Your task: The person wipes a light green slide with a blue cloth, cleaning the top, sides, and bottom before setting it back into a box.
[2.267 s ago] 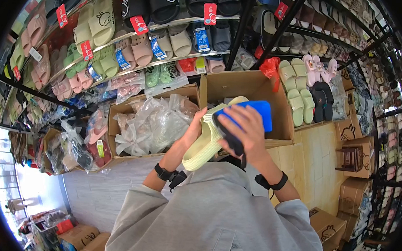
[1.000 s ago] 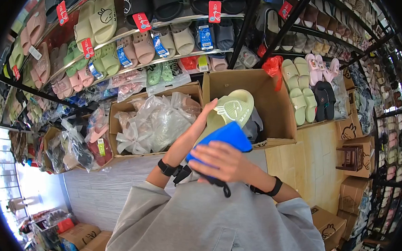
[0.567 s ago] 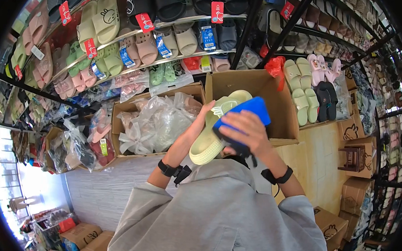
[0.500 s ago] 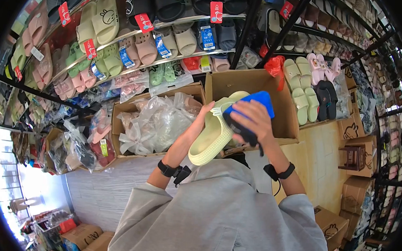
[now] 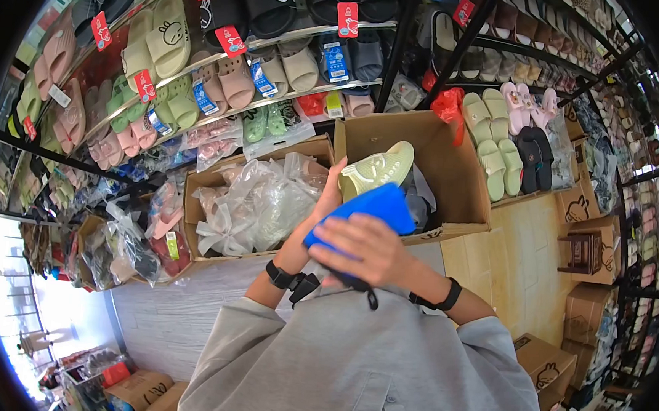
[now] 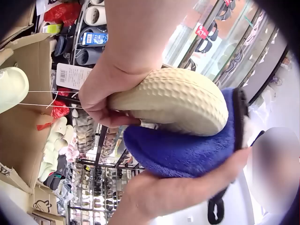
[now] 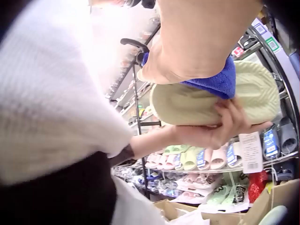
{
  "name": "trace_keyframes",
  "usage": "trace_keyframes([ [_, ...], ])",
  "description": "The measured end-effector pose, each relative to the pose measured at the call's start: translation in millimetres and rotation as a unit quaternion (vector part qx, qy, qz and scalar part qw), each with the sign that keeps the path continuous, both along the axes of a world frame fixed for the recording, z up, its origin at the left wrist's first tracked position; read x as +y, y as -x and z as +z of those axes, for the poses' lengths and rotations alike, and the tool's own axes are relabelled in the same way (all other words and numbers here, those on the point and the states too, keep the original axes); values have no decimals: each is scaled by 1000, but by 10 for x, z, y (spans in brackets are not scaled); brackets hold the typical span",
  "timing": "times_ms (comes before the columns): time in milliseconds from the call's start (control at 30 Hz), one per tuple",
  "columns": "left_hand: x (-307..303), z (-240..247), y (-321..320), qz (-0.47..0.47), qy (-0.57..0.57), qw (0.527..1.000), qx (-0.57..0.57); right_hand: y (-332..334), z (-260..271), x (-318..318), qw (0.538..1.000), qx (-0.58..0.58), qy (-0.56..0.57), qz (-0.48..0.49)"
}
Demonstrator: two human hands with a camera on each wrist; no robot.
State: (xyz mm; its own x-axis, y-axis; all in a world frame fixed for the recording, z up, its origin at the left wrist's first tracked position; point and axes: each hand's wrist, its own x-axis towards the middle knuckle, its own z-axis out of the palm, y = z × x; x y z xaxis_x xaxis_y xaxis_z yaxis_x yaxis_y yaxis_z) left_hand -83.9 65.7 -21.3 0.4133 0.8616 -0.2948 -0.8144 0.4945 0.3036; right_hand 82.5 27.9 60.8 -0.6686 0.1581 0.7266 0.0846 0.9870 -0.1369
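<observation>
In the head view my left hand (image 5: 333, 190) holds a pale green slipper (image 5: 382, 167) with a rabbit print on its strap. My right hand (image 5: 365, 246) grips a blue plush cleaning pad (image 5: 379, 205) with a black edge and loop, which covers the slipper's heel end. The left wrist view shows the pad's fuzzy face (image 6: 178, 152) against the slipper's dimpled side (image 6: 187, 91). A white tag (image 6: 70, 77) hangs by the left hand, and thin strings run toward a second pale green slipper (image 6: 11, 89). In the right wrist view, left fingers (image 7: 229, 117) support the ridged sole.
An open cardboard box (image 5: 454, 168) stands just beyond my hands, with grey items inside. Left of it, another box (image 5: 261, 201) holds plastic-wrapped slippers. Shelves of slippers (image 5: 301, 66) rise behind. More slippers (image 5: 494, 152) lie on the right, and a carton (image 5: 544, 365) sits on the floor.
Since half a second ago, my right hand and the pad have moved down and left, toward my body, over the slipper's heel. The slipper has turned, showing more of its strap print.
</observation>
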Motion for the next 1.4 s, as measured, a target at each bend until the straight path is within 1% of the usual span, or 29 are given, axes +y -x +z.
trace_keyframes([
  [33, 47, -135, -3, -6, -36, 999, -14, 56, -43, -61, 999, -3, -41, 34],
  [67, 65, -267, 20, -8, -21, 1000, -14, 75, -60, -100, 992, -36, -104, 60],
  [100, 59, -217, 22, -5, -7, 1000, -4, 85, -66, -119, 980, -69, -166, 85],
  [200, 20, -115, 23, 15, 23, 999, 36, 48, -55, -38, 973, -65, -191, 110],
  [233, 14, -118, 28, 21, 26, 998, 46, 11, -35, -2, 980, -55, -159, 102],
  [300, 79, -303, 77, 28, 13, 998, 46, -95, 17, 112, 991, -34, -96, 87],
  [400, -62, 101, 37, 10, -20, 997, 70, -281, -20, 349, 999, -11, -35, 18],
  [467, -145, 280, 23, 10, -19, 995, 100, -394, -35, 546, 999, 12, -8, -40],
  [500, -166, 312, 20, 8, -19, 993, 115, -446, -63, 662, 997, 27, -3, -71],
  [567, -150, 110, 71, -14, -24, 990, 138, -540, -100, 893, 992, 60, 38, -103],
  [600, -153, 100, 79, -22, -22, 989, 143, -582, -71, 987, 989, 62, 79, -106],
  [633, -157, 93, 85, -31, -20, 988, 148, -596, 16, 1015, 982, 70, 140, -106],
  [667, -181, 91, 88, -38, -2, 987, 155, -620, -10, 1048, 969, 79, 202, -119],
  [733, -190, 89, 78, -43, -1, 985, 165, -625, -52, 1060, 927, 101, 337, -131],
  [833, -217, 52, 65, -46, 0, 987, 154, -598, 51, 977, 962, 64, 218, -154],
  [900, -220, 39, 53, -50, -10, 989, 136, -568, 103, 858, 975, 49, 155, -152],
  [967, -227, 31, 54, -55, -29, 991, 115, -533, 153, 684, 985, 2, 99, -144],
  [1067, -274, 337, -38, -37, 31, 996, 78, -373, 105, 345, 994, -16, 65, -88],
  [1167, -143, 159, -122, 5, 17, 994, 109, -224, 85, -30, 999, -33, 38, 12],
  [1200, -105, 75, -141, 17, -8, 993, 116, -178, 58, -122, 998, -48, -1, 43],
  [1267, -80, 68, -175, 31, 0, 990, 137, -123, -18, -232, 988, -78, -77, 105],
  [1333, -68, 38, -178, 35, 8, 987, 155, -140, -32, -244, 976, -94, -147, 131],
  [1367, -65, -5, -167, 33, 7, 989, 144, -149, -39, -245, 968, -102, -181, 143],
  [1400, -64, -64, -157, 31, 5, 991, 134, -159, -57, -217, 971, -95, -166, 143],
])
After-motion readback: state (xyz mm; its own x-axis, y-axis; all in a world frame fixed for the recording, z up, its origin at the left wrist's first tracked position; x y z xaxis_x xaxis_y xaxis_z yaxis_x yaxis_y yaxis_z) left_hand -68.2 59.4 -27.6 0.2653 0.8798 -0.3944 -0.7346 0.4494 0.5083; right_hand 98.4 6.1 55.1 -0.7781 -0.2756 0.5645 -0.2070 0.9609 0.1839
